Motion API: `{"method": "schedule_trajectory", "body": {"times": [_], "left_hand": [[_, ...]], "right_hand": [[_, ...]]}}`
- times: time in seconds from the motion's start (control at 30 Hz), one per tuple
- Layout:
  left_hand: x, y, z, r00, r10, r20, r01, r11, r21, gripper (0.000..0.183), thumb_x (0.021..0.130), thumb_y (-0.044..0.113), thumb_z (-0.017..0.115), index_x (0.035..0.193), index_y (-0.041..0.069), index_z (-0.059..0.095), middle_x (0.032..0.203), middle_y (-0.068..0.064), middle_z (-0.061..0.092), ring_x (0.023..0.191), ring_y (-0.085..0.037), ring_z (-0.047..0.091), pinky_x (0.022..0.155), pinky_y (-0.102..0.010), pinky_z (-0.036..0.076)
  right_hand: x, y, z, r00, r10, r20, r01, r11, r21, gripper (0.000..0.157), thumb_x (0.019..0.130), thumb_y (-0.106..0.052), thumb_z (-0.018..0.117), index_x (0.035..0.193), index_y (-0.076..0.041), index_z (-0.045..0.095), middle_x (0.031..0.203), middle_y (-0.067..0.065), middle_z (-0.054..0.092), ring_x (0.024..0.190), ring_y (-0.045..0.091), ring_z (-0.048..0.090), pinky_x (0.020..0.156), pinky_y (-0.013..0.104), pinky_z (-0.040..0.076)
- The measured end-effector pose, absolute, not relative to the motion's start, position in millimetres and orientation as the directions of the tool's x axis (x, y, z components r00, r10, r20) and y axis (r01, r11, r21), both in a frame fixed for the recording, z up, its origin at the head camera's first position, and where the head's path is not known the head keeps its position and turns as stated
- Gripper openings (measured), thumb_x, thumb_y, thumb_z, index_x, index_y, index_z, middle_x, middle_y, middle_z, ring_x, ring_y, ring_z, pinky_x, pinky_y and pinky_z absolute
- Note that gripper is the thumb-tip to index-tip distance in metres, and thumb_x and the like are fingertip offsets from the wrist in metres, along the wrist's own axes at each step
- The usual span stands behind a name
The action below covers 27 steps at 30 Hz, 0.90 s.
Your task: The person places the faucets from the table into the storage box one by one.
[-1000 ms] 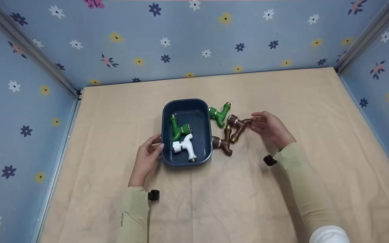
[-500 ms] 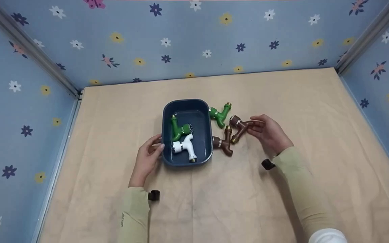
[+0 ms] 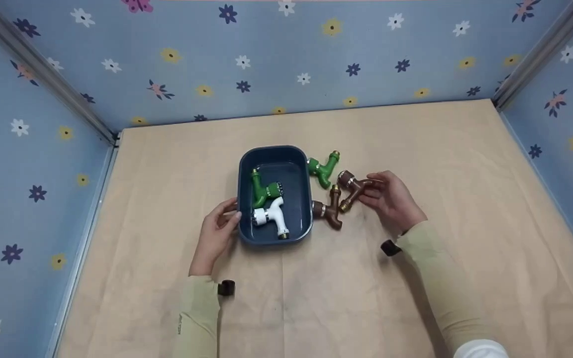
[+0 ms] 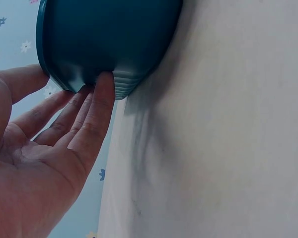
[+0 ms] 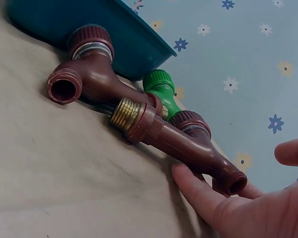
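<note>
My left hand touches the near-left side of a dark blue plastic basin. In the left wrist view its fairly straight fingers rest on the outer wall, the thumb at the rim. The basin holds a green tap and a white tap. On the right, my right hand touches a brown tap by its spout. The right wrist view shows fingers under and behind this tap, thumb apart from it. Next to it lie another brown tap and a second green tap.
A beige cloth covers the table. Blue flowered panels stand behind it and at both sides. The basin's right wall is close against the loose taps.
My right hand has moved left and slightly toward me, its fingers reaching further around the brown tap's spout. That tap has shifted slightly to the right. The left hand and basin stay put.
</note>
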<state>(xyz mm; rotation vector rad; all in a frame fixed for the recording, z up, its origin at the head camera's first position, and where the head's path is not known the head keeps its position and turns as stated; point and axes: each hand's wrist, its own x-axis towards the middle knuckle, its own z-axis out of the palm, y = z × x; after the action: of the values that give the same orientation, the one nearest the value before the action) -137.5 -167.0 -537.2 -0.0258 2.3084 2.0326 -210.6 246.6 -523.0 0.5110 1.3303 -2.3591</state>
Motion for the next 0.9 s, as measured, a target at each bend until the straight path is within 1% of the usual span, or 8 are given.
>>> {"method": "schedule_trajectory", "body": {"times": [0.1,0.23,0.33,0.5,0.57,0.67,0.8,0.9], "left_hand": [[-137.3,-167.3,-536.9,-0.998,0.036,-0.060,-0.055,0.113,0.992,0.043,0.096,0.012,0.060,0.136,0.004,0.050,0.125,-0.023,0.054,0.108,-0.034,0.058,0.078,-0.027,0.053],[-134.7,-164.7,-523.0,-0.996,0.055,-0.068,-0.063,0.081,0.995,0.044,0.095,0.007,0.059,0.136,-0.004,0.047,0.126,-0.029,0.051,0.109,-0.042,0.056,0.077,-0.025,0.053],[-132.0,-162.8,-510.7,-0.994,0.068,-0.083,-0.078,0.079,0.994,0.044,0.095,0.003,0.057,0.136,-0.009,0.044,0.127,-0.032,0.049,0.110,-0.046,0.053,0.077,-0.026,0.053],[-130.8,-163.0,-508.3,-0.993,0.076,-0.087,-0.081,0.084,0.993,0.044,0.096,0.003,0.056,0.137,-0.008,0.044,0.127,-0.033,0.048,0.112,-0.046,0.053,0.077,-0.025,0.053],[-130.6,-163.1,-508.1,-0.993,0.075,-0.087,-0.081,0.082,0.993,0.044,0.096,0.003,0.056,0.137,-0.008,0.044,0.127,-0.033,0.048,0.112,-0.046,0.052,0.076,-0.025,0.052],[-130.5,-163.0,-507.8,-0.994,0.070,-0.087,-0.081,0.082,0.993,0.044,0.096,0.003,0.056,0.137,-0.008,0.044,0.127,-0.033,0.048,0.112,-0.046,0.052,0.075,-0.024,0.052],[-130.0,-162.3,-506.9,-0.995,0.068,-0.079,-0.073,0.094,0.993,0.044,0.096,0.002,0.056,0.137,-0.009,0.043,0.127,-0.033,0.049,0.111,-0.045,0.053,0.075,-0.024,0.052],[-129.5,-162.2,-506.2,-0.995,0.068,-0.079,-0.072,0.100,0.992,0.044,0.096,0.003,0.056,0.137,-0.008,0.044,0.127,-0.032,0.049,0.110,-0.043,0.054,0.075,-0.024,0.052]], "right_hand": [[-210.3,245.0,-523.5,-0.862,-0.147,-0.485,0.494,-0.461,-0.738,0.037,0.100,-0.019,0.038,0.128,0.006,0.038,0.109,0.015,0.050,0.100,0.031,0.055,0.103,0.049,0.037],[-209.7,242.9,-523.4,-0.862,-0.145,-0.486,0.497,-0.438,-0.749,0.034,0.101,-0.017,0.039,0.127,0.005,0.040,0.111,0.016,0.051,0.103,0.031,0.055,0.102,0.047,0.039],[-208.9,241.4,-522.9,-0.863,-0.145,-0.485,0.497,-0.428,-0.755,0.030,0.101,-0.016,0.040,0.123,0.005,0.043,0.109,0.017,0.054,0.103,0.032,0.057,0.102,0.046,0.039],[-208.3,239.1,-523.7,-0.865,-0.149,-0.478,0.493,-0.421,-0.761,0.020,0.100,-0.012,0.044,0.112,0.003,0.048,0.102,0.015,0.059,0.095,0.030,0.061,0.100,0.047,0.040],[-208.0,238.0,-524.5,-0.868,-0.151,-0.472,0.490,-0.410,-0.769,0.017,0.100,-0.011,0.045,0.111,0.002,0.048,0.100,0.015,0.060,0.093,0.029,0.062,0.099,0.048,0.041],[-207.5,236.5,-525.7,-0.874,-0.146,-0.463,0.482,-0.375,-0.792,0.019,0.100,-0.007,0.044,0.117,0.001,0.045,0.100,0.014,0.059,0.093,0.027,0.062,0.097,0.048,0.043],[-207.1,234.8,-526.7,-0.879,-0.123,-0.460,0.474,-0.331,-0.816,0.032,0.101,-0.006,0.045,0.130,0.003,0.038,0.103,0.013,0.057,0.093,0.025,0.063,0.093,0.046,0.047],[-207.1,234.6,-527.8,-0.878,-0.116,-0.465,0.476,-0.325,-0.817,0.037,0.101,-0.006,0.046,0.134,0.004,0.035,0.103,0.012,0.057,0.093,0.025,0.063,0.092,0.046,0.048]]}}
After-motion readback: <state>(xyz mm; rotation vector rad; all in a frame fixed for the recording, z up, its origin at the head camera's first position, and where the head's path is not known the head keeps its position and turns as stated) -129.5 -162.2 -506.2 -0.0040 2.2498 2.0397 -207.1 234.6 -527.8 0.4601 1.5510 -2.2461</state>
